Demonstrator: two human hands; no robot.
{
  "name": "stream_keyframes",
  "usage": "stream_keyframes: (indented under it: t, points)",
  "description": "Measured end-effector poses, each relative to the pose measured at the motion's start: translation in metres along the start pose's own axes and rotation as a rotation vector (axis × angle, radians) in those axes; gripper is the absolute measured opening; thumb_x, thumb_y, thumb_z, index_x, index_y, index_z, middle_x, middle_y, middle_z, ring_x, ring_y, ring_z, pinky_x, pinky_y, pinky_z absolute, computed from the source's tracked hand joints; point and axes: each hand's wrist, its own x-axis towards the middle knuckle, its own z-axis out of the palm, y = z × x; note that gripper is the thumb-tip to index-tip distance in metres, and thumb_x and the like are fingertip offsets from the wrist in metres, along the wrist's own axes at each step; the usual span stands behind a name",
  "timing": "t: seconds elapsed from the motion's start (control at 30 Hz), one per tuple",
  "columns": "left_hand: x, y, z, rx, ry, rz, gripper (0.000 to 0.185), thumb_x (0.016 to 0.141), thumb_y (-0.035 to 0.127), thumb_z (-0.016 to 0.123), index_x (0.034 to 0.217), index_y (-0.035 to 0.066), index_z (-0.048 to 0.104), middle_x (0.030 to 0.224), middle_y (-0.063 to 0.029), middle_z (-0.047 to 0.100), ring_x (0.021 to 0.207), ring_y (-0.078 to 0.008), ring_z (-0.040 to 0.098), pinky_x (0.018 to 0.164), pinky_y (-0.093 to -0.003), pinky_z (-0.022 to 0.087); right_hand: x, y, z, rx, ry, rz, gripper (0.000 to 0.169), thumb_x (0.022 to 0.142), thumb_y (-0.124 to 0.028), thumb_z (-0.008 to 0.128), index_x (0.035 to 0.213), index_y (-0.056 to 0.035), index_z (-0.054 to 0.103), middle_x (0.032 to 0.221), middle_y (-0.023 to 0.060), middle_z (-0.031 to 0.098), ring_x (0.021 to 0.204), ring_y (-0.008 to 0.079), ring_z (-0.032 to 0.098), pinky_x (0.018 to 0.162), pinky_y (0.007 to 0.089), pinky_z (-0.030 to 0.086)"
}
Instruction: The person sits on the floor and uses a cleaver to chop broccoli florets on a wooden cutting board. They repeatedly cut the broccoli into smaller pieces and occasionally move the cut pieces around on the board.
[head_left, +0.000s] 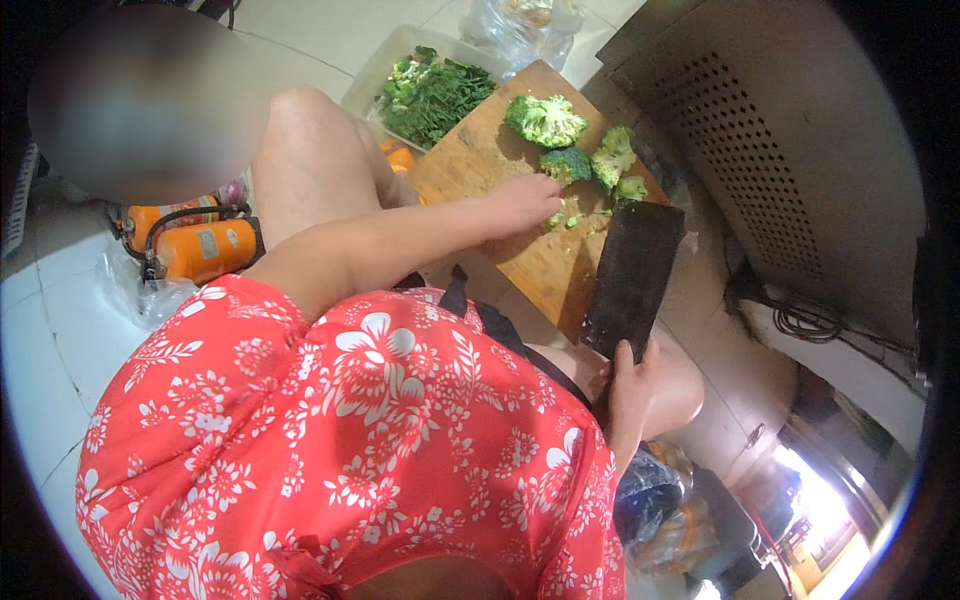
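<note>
A wooden cutting board lies before me with cut broccoli on it. My left hand rests over the board, fingers bent down by a small broccoli piece; whether it grips the piece is hidden. Just beyond those fingers is a dark green floret. A large broccoli half lies farther up, cut face showing. To its right are a long floret and a smaller one. My right hand is closed around the handle end of a dark-bladed cleaver, its broad blade over the board's right edge.
Behind the board stands a translucent plastic tub of leafy greens and florets, beside a clear plastic bag. A perforated metal panel rises at right, near coiled cable. Orange cylinders lie left on the tiled floor.
</note>
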Motion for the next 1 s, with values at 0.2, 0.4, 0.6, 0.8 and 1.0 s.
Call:
stream_keyframes:
  t: [0.2, 0.4, 0.6, 0.8, 1.0]
  points:
    - [-0.024, -0.045, -0.043, 0.363, 0.482, 0.188, 0.017, 0.069, 0.009, 0.052, 0.085, 0.003, 0.051, 0.089, -0.0164, 0.051, 0.082, -0.0318, 0.050, 0.072, -0.0396, 0.041, 0.011, -0.007, 0.027, -0.191, -0.046, -0.368, 0.032, 0.079, -0.010, 0.051, 0.109, -0.0003, 0.048, 0.081, 0.0197, 0.060, 0.077, 0.0300, 0.059, 0.068, 0.0359, 0.045]
    - [-0.034, -0.038, -0.027, 0.291, 0.285, 0.496, 0.032, 0.069, 0.005, 0.055, 0.100, 0.004, 0.049, 0.096, -0.0131, 0.049, 0.091, -0.0307, 0.047, 0.079, -0.0360, 0.041, 0.033, 0.005, 0.056, -0.143, -0.170, -0.346, 0.032, 0.078, -0.009, 0.051, 0.108, 0.0004, 0.049, 0.082, 0.0228, 0.059, 0.079, 0.0328, 0.059, 0.069, 0.0377, 0.045]
    - [-0.032, -0.047, -0.017, 0.039, 0.447, 0.371, 0.037, 0.067, 0.007, 0.061, 0.102, 0.004, 0.049, 0.095, -0.0133, 0.048, 0.094, -0.0319, 0.046, 0.083, -0.0363, 0.039, 0.025, -0.019, 0.061, -0.172, -0.241, -0.191, 0.032, 0.078, -0.008, 0.050, 0.110, -0.0011, 0.048, 0.067, 0.0191, 0.058, 0.055, 0.0268, 0.060, 0.053, 0.0356, 0.047]
    - [-0.030, -0.056, -0.021, -0.045, 0.273, 0.142, 0.030, 0.074, 0.011, 0.058, 0.103, 0.004, 0.054, 0.098, -0.0140, 0.050, 0.093, -0.0287, 0.050, 0.081, -0.0338, 0.041, 0.021, -0.013, 0.058, -0.211, -0.191, -0.230, 0.031, 0.078, -0.009, 0.050, 0.108, -0.0015, 0.049, 0.065, 0.0205, 0.057, 0.055, 0.0292, 0.059, 0.052, 0.0375, 0.046]
    - [-0.026, -0.059, -0.021, -0.092, 0.257, 0.055, 0.028, 0.074, 0.011, 0.059, 0.101, 0.002, 0.056, 0.095, -0.0134, 0.053, 0.088, -0.0274, 0.053, 0.077, -0.0328, 0.043, 0.009, -0.014, 0.054, -0.379, -0.197, -0.388, 0.029, 0.078, -0.010, 0.050, 0.105, -0.0013, 0.049, 0.077, 0.0257, 0.056, 0.078, 0.0409, 0.054, 0.067, 0.0453, 0.042]
